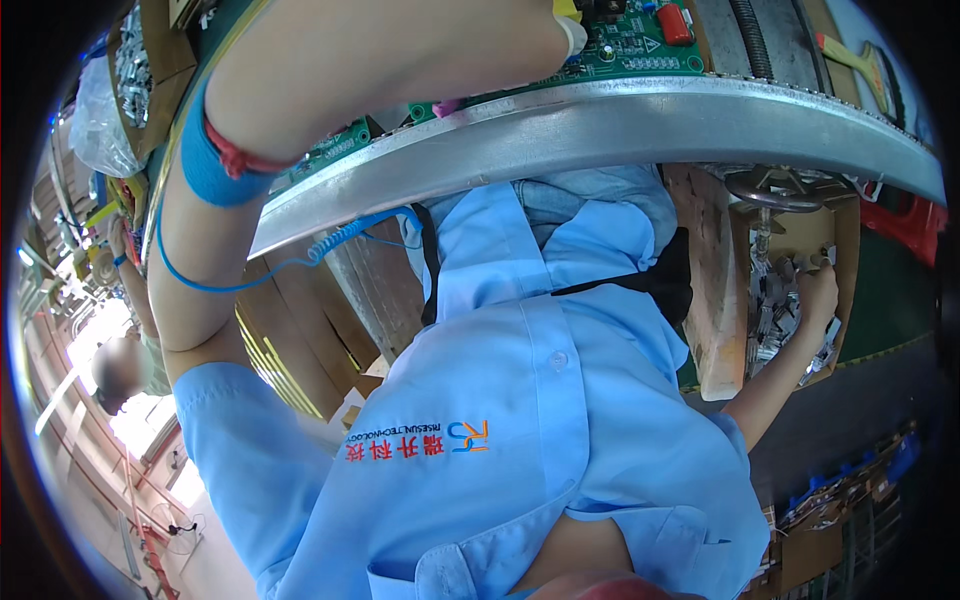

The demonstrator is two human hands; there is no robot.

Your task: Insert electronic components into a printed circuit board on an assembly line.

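Note:
My left hand (400,45) reaches across the top of the view to a green circuit board (645,50). A pale finger cover shows at the board, beside something yellow. Most of its fingers are out of frame or hidden, so I cannot tell their grip. Around that wrist are a blue wrist strap (215,155) with a coiled cord (335,240) and a red band. Down at the right, my right hand (818,292) dips into a cardboard box (848,240) of small silvery metal parts (775,315). Its fingers are bent together among them; what they hold is too small to make out.
A metal rail (600,125) runs between my body and the boards. Above the right box sits a dark handwheel (775,188), with a red object (905,225) beside it. A brush (865,65) lies far right. Another person (125,370) works at the left.

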